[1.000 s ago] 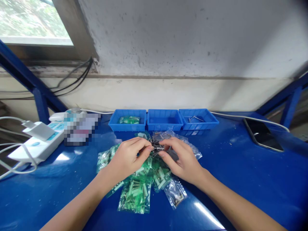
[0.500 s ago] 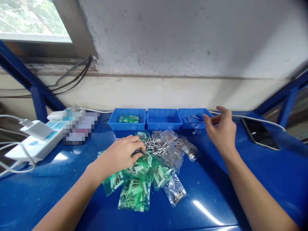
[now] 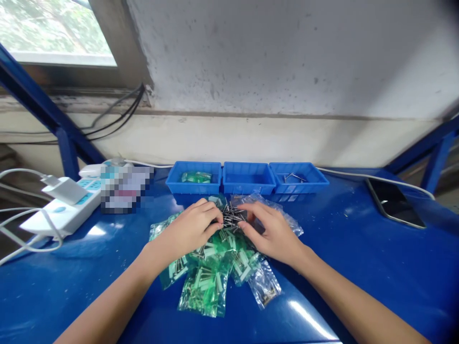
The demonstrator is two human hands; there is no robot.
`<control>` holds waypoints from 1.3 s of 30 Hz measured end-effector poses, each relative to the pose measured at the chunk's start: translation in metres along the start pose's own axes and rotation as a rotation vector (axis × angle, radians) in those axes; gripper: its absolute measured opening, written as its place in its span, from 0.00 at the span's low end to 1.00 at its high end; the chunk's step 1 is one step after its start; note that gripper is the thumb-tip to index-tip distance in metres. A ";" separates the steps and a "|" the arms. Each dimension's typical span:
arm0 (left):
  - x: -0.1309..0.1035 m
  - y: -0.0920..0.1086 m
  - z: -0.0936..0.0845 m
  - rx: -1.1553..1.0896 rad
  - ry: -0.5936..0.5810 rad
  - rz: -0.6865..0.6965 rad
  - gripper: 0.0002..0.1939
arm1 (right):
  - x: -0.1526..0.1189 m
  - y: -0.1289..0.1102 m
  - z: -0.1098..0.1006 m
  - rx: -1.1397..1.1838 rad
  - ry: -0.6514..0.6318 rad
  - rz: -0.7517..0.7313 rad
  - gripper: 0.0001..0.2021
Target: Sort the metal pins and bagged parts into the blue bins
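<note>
A heap of loose metal screws (image 3: 232,217) lies on top of several small plastic bags in the head view. My left hand (image 3: 197,222) rests at the heap's left side, fingers curled and thumb drawn in against them; what is in the pinch is hidden. From the right, my right hand (image 3: 274,231) reaches to the same heap with thumb and forefinger apart at the screws. Green-tinted bags (image 3: 204,289) with screws and pale plugs spread below and left. A clear bag (image 3: 264,284) with small brownish parts lies nearer me, and more clear bags are partly under my right hand.
Behind the heap stand three blue bins: the left bin (image 3: 172,186) holds green bags, then the middle bin (image 3: 249,187), and the right bin (image 3: 304,188) with several screws. A white power strip (image 3: 60,210) with cables is at left, a dark phone (image 3: 396,203) at right.
My right hand has moved from beside the right bin down and left to the screw heap. My left hand stays at the heap. More screws now show in the right bin.
</note>
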State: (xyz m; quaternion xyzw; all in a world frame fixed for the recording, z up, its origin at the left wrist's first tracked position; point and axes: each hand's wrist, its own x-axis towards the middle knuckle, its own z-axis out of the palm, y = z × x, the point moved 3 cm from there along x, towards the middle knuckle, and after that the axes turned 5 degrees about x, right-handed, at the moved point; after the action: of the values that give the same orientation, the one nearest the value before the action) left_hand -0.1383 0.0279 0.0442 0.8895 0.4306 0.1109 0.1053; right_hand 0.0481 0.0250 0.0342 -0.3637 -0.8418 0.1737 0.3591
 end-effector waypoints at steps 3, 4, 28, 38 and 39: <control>0.000 0.003 -0.003 -0.132 0.018 -0.049 0.06 | 0.000 -0.008 0.000 -0.019 -0.029 -0.113 0.10; 0.000 0.005 -0.003 -0.165 0.027 -0.054 0.06 | 0.000 -0.010 0.000 -0.033 -0.034 -0.135 0.08; -0.002 0.025 -0.006 -0.200 0.485 0.129 0.03 | -0.001 -0.004 -0.002 -0.008 0.065 -0.036 0.06; -0.002 0.021 -0.003 -0.296 0.338 -0.045 0.15 | -0.001 -0.008 -0.001 0.010 0.073 -0.110 0.03; -0.002 0.020 -0.003 -0.303 0.320 -0.045 0.15 | -0.001 -0.008 -0.001 0.002 0.080 -0.104 0.03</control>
State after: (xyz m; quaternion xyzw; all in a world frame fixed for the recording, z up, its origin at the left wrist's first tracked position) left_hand -0.1255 0.0144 0.0525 0.8246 0.4401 0.3118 0.1706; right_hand 0.0459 0.0189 0.0386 -0.3255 -0.8443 0.1409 0.4017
